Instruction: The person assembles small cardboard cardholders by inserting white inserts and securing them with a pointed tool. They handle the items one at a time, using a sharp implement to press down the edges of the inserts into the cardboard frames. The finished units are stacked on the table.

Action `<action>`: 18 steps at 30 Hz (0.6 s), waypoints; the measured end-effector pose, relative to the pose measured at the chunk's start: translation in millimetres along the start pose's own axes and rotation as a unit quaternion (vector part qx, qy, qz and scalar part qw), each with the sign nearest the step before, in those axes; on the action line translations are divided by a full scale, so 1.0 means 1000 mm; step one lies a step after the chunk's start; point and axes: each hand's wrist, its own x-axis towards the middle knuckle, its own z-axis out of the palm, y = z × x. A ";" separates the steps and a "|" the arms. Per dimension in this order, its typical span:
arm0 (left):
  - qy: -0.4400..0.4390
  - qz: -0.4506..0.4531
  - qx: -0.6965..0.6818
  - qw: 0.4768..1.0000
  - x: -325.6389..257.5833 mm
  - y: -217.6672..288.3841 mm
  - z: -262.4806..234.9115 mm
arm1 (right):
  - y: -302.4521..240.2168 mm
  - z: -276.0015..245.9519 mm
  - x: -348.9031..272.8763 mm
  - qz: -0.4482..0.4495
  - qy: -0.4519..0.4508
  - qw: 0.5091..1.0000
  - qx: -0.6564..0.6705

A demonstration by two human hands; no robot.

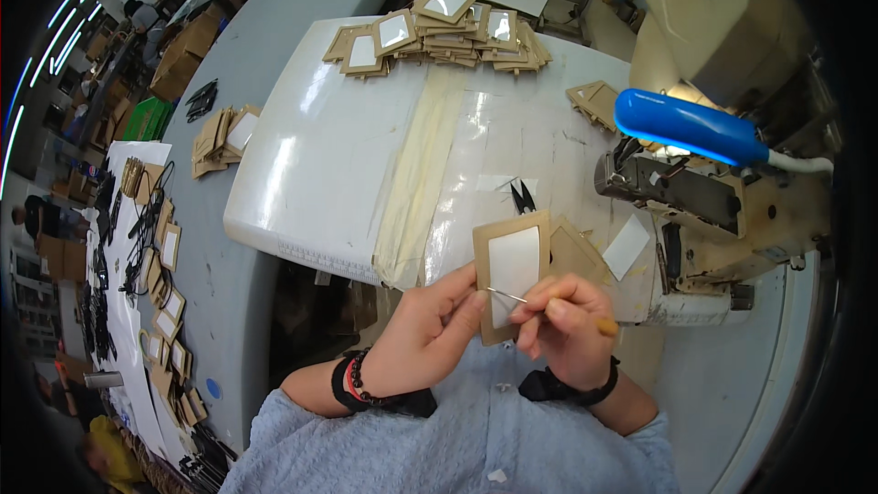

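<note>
My left hand [434, 325] grips the left edge of a tan card holder [541, 242] with a white window, tilted upright in front of me. Its thumb lies over the near face. In my right hand [567, 320] is an awl [508, 295], pinched between the fingers. The tip of its thin metal shaft meets the holder's left border by my left thumb. A yellow-brown handle end sticks out past the palm. Just beyond the holder lie black-bladed thread snips [522, 197], partly hidden. Another tan piece [578, 252] and a white card [626, 247] lie to the right.
A sewing machine [704, 210] with a blue lamp [690, 125] stands at the right. Stacked card holders [448, 23] fill the table's far edge, with a smaller pile [594, 102] near the machine. More pieces and black cords [146, 220] cover the left side table.
</note>
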 end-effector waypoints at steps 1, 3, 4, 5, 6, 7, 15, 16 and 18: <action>0.002 -0.003 -0.050 0.999 0.001 0.003 0.004 | 0.002 0.001 -0.001 -0.047 -0.025 0.997 -0.060; -0.007 -0.015 -0.109 0.994 0.002 0.007 0.005 | -0.002 0.002 -0.005 -0.120 -0.070 0.967 -0.215; -0.018 -0.024 -0.117 0.993 0.002 0.007 0.003 | 0.000 0.004 -0.003 -0.193 -0.082 0.934 -0.289; -0.028 -0.033 -0.126 0.991 0.002 0.009 0.002 | 0.004 0.008 0.000 -0.264 -0.092 0.890 -0.360; -0.017 -0.029 -0.126 0.991 0.003 0.011 0.004 | 0.006 0.010 0.001 -0.331 -0.100 0.836 -0.427; -0.006 -0.025 -0.126 0.992 0.004 0.015 0.008 | 0.006 0.010 -0.001 -0.332 -0.096 0.819 -0.459; -0.036 0.005 0.061 0.997 -0.002 0.008 0.000 | -0.020 -0.006 0.002 -0.006 -0.068 0.996 -0.058; -0.054 -0.015 0.094 0.994 -0.004 0.017 -0.001 | -0.025 -0.010 0.005 0.064 -0.067 0.996 0.018; -0.064 -0.010 0.126 0.990 -0.006 0.020 0.001 | -0.033 -0.012 0.011 0.130 -0.051 0.990 0.035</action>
